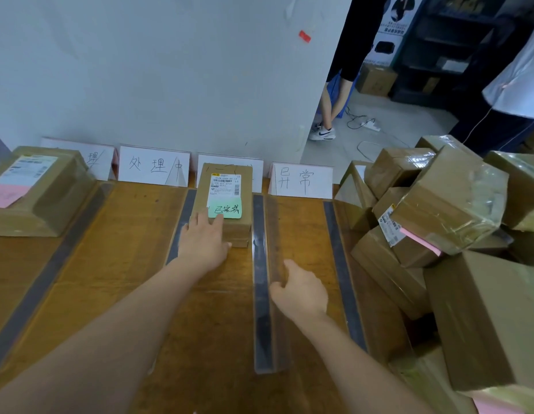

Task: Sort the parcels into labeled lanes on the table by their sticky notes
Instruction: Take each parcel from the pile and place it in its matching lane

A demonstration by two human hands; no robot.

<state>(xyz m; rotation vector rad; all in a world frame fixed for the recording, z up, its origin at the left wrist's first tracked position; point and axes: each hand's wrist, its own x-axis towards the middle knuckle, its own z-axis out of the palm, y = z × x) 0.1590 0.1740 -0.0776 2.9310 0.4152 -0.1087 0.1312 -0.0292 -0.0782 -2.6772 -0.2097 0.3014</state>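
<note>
Hiding lane card, parcel under flat left hand; right hand curled round divider.

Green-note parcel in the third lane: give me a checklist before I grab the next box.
1. Brown cardboard parcel with green sticky note lies fully inside one lane: ok.
2. Note matches white lane sign behind: cannot tell, parcel hides the writing.
3. Left hand clear of parcel: not ok, fingers rest on it.
4. Right hand free: not ok, grips clear plastic divider.
5. Heap of taped brown boxes waiting on right: ok.
</note>
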